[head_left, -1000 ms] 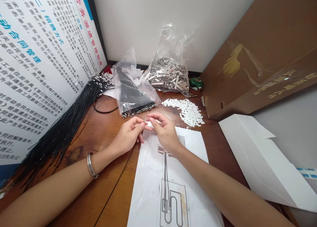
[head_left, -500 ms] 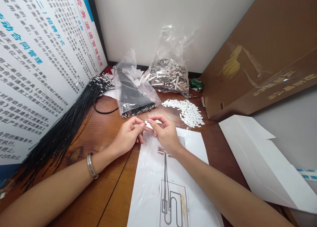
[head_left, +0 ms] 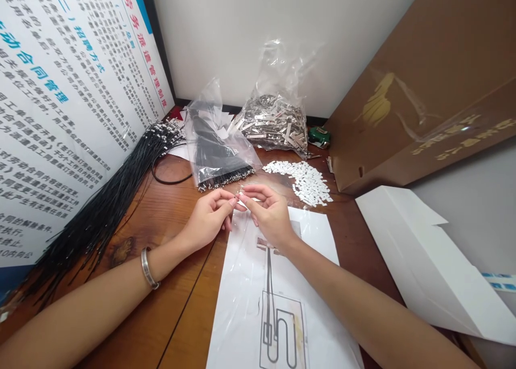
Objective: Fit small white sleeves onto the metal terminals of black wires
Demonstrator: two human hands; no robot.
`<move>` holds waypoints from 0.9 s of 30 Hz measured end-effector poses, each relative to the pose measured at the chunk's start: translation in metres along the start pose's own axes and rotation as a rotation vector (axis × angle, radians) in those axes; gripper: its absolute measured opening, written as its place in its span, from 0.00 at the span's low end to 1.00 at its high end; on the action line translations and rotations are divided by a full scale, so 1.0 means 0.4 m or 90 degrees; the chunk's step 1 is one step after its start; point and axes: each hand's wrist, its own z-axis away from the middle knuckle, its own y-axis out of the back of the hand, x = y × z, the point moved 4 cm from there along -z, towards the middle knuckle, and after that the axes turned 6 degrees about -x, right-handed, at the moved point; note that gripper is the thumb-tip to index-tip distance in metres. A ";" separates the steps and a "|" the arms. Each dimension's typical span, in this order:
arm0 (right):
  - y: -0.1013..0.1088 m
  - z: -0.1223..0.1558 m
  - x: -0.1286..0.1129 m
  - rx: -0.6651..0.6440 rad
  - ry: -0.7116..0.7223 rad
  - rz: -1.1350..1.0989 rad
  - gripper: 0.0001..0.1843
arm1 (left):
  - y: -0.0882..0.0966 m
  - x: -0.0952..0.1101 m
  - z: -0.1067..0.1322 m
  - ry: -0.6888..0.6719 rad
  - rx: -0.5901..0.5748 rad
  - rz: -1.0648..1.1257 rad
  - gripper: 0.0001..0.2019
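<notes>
Above the top edge of a printed sheet (head_left: 245,299), my left hand (head_left: 212,214) and my right hand (head_left: 271,214) meet fingertip to fingertip. Both are closed in a pinch around a small white piece (head_left: 241,202), mostly hidden by the fingers. A tiny shiny bit shows at the tips, too small to name. Beyond my right hand lies a heap of small white plastic pieces (head_left: 311,185). Behind my left hand rests a clear bag of black wires (head_left: 212,149) with metal ends toward me.
A long bundle of black wires (head_left: 116,197) lies along the printed board (head_left: 72,116) at left. At the back sit a clear bag of metal strips (head_left: 278,123) and a green tape measure (head_left: 320,137). A brown box (head_left: 407,100) and a folded white carton (head_left: 423,261) stand at right.
My fingertips have shifted slightly, and less of the white piece shows between them. Both hands stay in nearly the same place. Nothing else has visibly moved.
</notes>
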 end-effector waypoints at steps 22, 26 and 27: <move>-0.007 -0.002 -0.009 -0.034 0.033 0.018 0.10 | 0.003 0.001 0.000 -0.003 0.001 0.014 0.13; -0.007 -0.001 -0.011 -0.031 0.038 0.011 0.08 | 0.004 0.001 0.000 -0.006 0.005 0.009 0.12; -0.006 -0.001 -0.011 -0.030 0.038 0.010 0.08 | 0.004 0.000 -0.001 -0.005 0.006 0.007 0.12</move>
